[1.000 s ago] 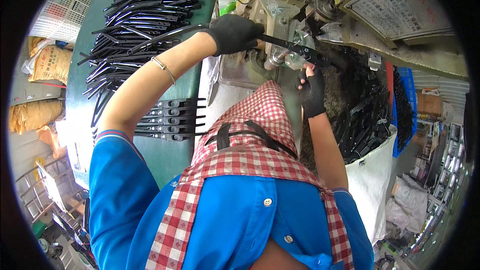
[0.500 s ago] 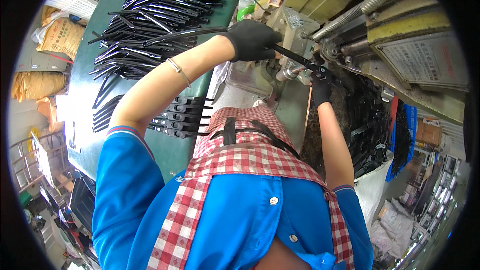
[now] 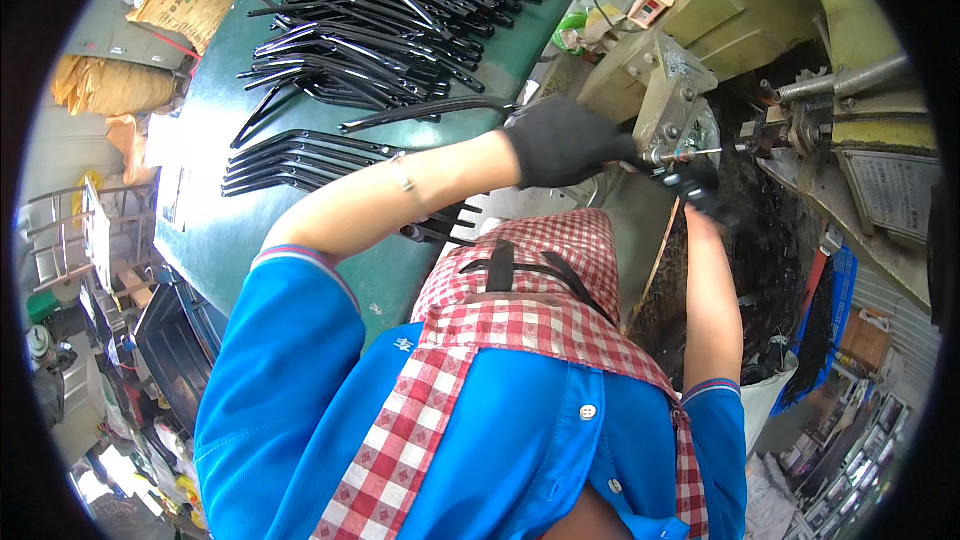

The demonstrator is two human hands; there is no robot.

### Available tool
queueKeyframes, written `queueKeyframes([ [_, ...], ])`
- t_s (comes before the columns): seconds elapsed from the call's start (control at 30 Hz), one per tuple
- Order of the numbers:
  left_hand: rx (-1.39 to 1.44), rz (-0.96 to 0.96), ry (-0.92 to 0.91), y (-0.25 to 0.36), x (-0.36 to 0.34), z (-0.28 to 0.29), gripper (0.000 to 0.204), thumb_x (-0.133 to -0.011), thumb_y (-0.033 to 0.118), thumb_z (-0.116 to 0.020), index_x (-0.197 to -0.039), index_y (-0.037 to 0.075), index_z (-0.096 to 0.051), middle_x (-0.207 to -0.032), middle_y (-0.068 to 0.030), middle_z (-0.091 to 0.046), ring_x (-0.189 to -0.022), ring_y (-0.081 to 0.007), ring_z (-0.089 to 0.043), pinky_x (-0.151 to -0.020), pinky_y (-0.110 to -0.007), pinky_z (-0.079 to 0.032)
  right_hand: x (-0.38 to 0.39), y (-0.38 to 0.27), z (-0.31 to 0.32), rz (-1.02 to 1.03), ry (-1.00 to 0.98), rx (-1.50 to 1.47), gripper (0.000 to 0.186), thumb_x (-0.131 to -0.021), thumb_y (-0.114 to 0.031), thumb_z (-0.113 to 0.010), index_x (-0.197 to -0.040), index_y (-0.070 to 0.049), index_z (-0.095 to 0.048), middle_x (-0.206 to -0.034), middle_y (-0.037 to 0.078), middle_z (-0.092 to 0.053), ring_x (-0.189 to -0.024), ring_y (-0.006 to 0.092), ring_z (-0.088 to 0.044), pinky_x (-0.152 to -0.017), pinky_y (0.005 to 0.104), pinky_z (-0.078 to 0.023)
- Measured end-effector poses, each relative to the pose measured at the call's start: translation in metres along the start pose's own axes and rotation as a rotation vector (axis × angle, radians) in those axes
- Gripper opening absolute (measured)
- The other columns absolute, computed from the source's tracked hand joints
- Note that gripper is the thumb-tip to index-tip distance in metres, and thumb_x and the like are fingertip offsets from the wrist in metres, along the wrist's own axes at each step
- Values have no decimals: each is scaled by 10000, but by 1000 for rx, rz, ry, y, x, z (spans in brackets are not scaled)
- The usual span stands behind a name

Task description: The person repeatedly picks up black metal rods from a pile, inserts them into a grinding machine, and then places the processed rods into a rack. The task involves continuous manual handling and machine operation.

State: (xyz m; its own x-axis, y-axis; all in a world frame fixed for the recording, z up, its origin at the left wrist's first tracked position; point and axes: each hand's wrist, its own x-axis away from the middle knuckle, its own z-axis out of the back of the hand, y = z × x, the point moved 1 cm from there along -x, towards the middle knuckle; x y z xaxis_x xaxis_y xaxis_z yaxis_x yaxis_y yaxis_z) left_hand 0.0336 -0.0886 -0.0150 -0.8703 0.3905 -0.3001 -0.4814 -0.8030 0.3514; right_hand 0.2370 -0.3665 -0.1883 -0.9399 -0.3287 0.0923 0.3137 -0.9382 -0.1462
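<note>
Black bar (image 3: 712, 202): in the head view it lies between 2 and 3 o'clock, its blurred jointed end slanting down toward 4 o'clock. My gloved left hand (image 3: 568, 145), between 1 and 2 o'clock, is closed around the bar; a slim curved length shows on the glove's 9 o'clock side, probably the same piece, though the glove hides the join. My right hand (image 3: 703, 177), at 2 o'clock, is largely covered by the bar and blurred; I cannot tell whether its fingers are closed or merely supporting. Just beside the bar, at its 12 o'clock side, stands the metal fixture (image 3: 665, 155) with a thin rod pointing toward 3 o'clock; contact between bar and fixture cannot be confirmed. An olive machine (image 3: 868, 15) occupies 2 o'clock beyond it. On the green table (image 3: 205, 230), a pile of similar bars (image 3: 400, 35) lies at 11 o'clock and a neater row (image 3: 305, 160) at 10 o'clock. Judged from this posture, the step in hand is handling and aligning one bar at the fixture. The next move calls for a steady left grip, the jointed end squared to the thin rod, and my right fingers kept clear of the machine; misalignment could make the bar catch.
</note>
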Motion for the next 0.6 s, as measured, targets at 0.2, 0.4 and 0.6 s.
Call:
queueKeyframes([
  [0.2, -108, 211, -59, -69, 139, 0, 302, -706, 127, -628, -1006, 165, -625, -772, -62, -567, -742, -286, -575, -660, -400, -445, 19, -15, 12, -79, 28, 9, 340, -806, -399, -572, -850, -88, -702, -904, 192, -664, -863, 360, -645, -734, 456, -501],
  [0.4, -308, 705, 161, -118, 228, 4, 219, -706, 144, -600, -921, 113, -629, -959, -77, -621, -976, -300, -561, -911, -405, -416, 23, 1, 13, -33, 107, -881, 118, -827, -145, -595, -809, -33, -629, -663, 93, -607, -635, 202, -600, -566, 343, -469],
  [0.6, -305, 1006, 313, -124, 270, -20, 208, -841, 262, -564, -950, 94, -619, -1028, -98, -607, -1045, -313, -529, -933, -413, -392, 56, -45, 97, -64, -7, -1816, 99, -881, -130, -616, -902, -49, -563, -767, 19, -556, -634, 160, -543, -620, 299, -472],
])
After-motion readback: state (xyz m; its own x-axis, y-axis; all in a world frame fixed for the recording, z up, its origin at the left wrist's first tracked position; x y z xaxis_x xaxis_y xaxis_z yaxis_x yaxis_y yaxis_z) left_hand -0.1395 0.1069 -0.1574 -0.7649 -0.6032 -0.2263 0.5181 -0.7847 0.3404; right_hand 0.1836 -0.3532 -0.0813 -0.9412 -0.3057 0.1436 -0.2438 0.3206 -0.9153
